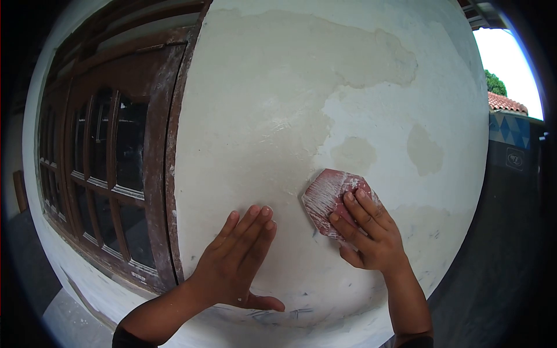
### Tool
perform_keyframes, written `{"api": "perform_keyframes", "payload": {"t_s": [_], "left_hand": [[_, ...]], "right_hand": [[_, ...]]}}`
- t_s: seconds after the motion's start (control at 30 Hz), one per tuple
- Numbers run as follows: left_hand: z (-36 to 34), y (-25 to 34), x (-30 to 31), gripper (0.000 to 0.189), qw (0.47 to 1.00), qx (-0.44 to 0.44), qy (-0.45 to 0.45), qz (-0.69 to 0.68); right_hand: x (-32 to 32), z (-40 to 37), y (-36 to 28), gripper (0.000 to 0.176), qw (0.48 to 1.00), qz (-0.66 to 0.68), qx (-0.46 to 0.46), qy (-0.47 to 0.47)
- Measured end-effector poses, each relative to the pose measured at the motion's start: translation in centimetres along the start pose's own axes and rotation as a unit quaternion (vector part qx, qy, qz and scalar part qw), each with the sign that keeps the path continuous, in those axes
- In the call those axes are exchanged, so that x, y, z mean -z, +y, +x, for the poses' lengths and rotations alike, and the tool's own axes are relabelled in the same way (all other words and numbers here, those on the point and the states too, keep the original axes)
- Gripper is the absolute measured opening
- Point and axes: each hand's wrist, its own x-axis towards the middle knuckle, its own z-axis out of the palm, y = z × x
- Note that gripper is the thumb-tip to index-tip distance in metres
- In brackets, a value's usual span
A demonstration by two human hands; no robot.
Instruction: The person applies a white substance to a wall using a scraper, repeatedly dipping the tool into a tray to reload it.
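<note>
Sandpaper (328, 197) under right hand (371, 235), left hand (235, 264) flat

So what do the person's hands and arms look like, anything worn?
Left hand and right hand are both bare: no gloves, rings or watch visible. Forearms are bare too; a dark left sleeve edge and dark right sleeve edge show at the frame bottom.

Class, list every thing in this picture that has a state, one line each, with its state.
wall: patchy, white paint with bare beige areas
window: appears shut, brown frame smeared white
sandpaper: dusted white, flat against the wall
left hand: open, palm flat on the wall
right hand: fingers pressing the sandpaper to the wall
</note>
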Motion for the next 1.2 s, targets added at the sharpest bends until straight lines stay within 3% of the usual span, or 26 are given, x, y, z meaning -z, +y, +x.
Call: {"api": "perform_keyframes", "payload": {"t_s": [0.17,0.8,0.97,1.2], "left_hand": [[0.4,0.1,-0.5,0.121,1.000,0.003,0.002,0.000],[0.0,-0.2,-0.2,0.120,1.000,-0.004,0.000,-0.001],[0.4,0.0,-0.4,0.120,1.000,-0.005,-0.003,0.000],[-0.3,-0.4,0.3,0.121,1.000,-0.003,-0.006,0.010]], "right_hand": [[-0.9,2.5,-0.5,0.048,1.000,0.009,0.007,-0.008],[0.1,-0.4,0.8,0.050,0.999,0.015,-0.029,0.032],[-0.7,2.3,-0.6,0.048,1.000,0.002,0.031,-0.004],[0.4,0.2,0.5,0.044,1.000,-0.006,0.012,0.007]]}}
